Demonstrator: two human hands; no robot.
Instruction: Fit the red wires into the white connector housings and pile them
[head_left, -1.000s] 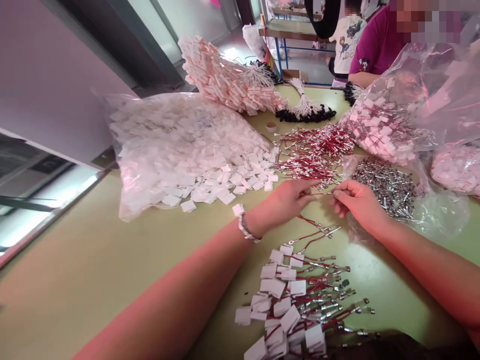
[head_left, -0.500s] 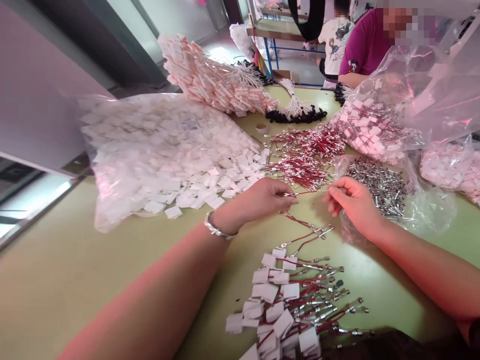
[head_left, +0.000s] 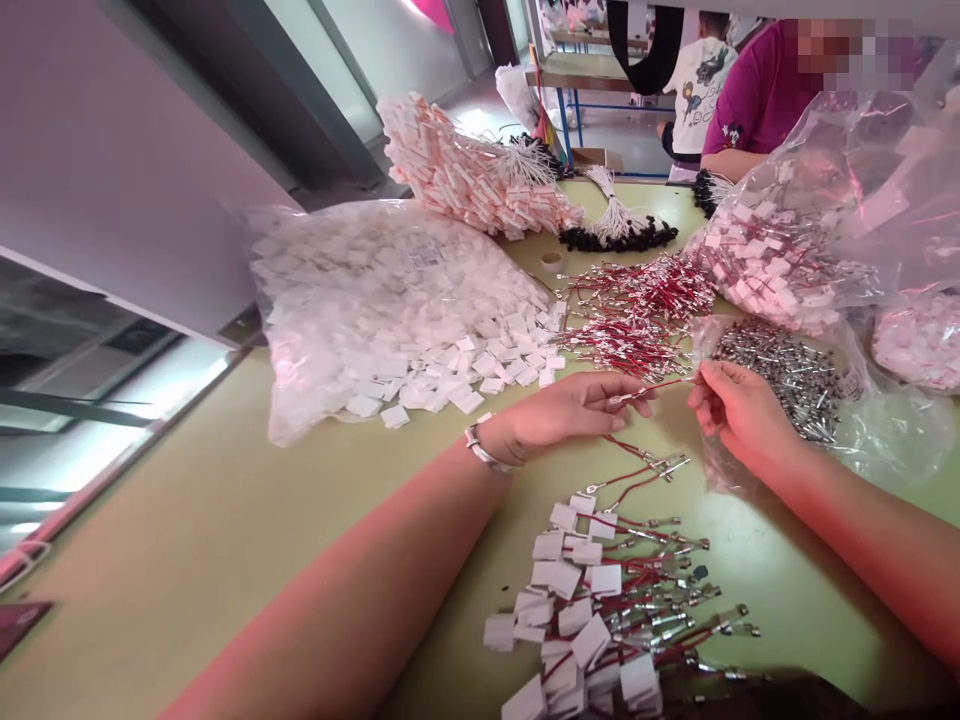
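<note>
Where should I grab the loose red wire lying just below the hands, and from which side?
Judging by its pose, take the loose red wire on its bare red middle, from above: it lies flat on the table, metal terminals bunched at the right end, and the left hand is close above.

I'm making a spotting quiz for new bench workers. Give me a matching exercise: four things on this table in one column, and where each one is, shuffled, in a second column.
Things
1. red wire
2. bag of white squares
3. bag of metal pieces
4. finished pile

Places
A. near edge, below the hands
B. pinched between left hand and right hand
C. just beyond the right hand
D. left of the loose red wires, spilling open

Pairs: 1-B, 2-D, 3-C, 4-A
</note>
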